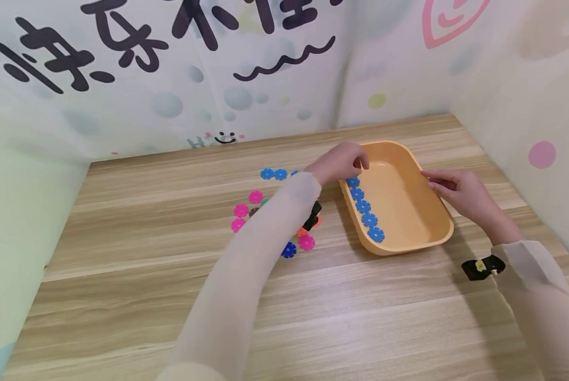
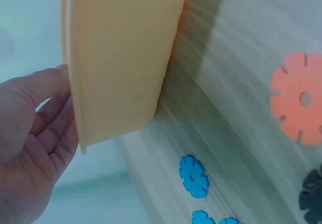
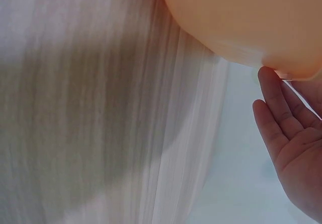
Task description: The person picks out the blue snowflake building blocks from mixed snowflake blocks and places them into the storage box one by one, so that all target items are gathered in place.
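A yellow-orange plastic tray [image 1: 398,201] stands on the right of the table, with several light-blue snowflake discs [image 1: 363,206] in a row along its inner left side. My left hand [image 1: 343,160] is at the tray's back-left rim, fingers bent down over the inside. In the left wrist view the tray wall [image 2: 121,63] hides its fingertips, so I cannot see whether they pinch a disc. On the opposite side, my right hand [image 1: 462,193] pinches the right rim between thumb and fingers. The right wrist view shows that hand [image 3: 297,143] against the tray's underside curve [image 3: 251,22].
Left of the tray, partly behind my left sleeve, lie loose snowflake discs: pink [image 1: 241,210], dark blue [image 1: 289,250], orange [image 2: 297,98] and others. Light-blue discs [image 1: 273,174] lie farther back. A printed curtain [image 1: 265,63] borders the wood-grain table [image 1: 146,254].
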Demonstrator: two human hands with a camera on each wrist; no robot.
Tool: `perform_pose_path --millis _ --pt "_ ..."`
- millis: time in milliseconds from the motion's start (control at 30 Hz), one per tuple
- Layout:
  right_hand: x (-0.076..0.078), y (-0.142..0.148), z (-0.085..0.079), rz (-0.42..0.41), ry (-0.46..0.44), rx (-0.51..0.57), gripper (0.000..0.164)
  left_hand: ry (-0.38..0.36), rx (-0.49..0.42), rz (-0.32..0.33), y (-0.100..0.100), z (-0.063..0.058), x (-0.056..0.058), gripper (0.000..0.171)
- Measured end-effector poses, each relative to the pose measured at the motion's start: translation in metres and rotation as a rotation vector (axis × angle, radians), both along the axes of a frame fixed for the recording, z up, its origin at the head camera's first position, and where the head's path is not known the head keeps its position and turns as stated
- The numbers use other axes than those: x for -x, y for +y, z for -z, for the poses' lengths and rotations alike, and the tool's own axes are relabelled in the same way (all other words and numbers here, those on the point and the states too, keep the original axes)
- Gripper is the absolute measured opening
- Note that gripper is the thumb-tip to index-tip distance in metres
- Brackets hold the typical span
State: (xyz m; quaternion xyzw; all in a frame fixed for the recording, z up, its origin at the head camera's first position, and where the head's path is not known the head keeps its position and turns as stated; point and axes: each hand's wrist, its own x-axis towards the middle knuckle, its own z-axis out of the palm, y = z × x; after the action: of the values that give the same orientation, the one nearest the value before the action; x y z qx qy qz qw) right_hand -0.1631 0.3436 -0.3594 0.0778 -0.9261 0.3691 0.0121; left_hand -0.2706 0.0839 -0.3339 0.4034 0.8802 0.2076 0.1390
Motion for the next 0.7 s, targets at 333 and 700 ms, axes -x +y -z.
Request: perform_pose_path --millis 333,700 --pt "-0.001 -0.001 0.002 -0.009 0.015 0.003 0.03 -0.097 -0.271 -0.081 -0.038 0.001 -0.003 0.017" --pt "-0.001 -0.002 0.001 -0.008 0.036 0.021 0.03 -0.21 -0.348 -0.235 -0.08 0.027 0.004 0.019"
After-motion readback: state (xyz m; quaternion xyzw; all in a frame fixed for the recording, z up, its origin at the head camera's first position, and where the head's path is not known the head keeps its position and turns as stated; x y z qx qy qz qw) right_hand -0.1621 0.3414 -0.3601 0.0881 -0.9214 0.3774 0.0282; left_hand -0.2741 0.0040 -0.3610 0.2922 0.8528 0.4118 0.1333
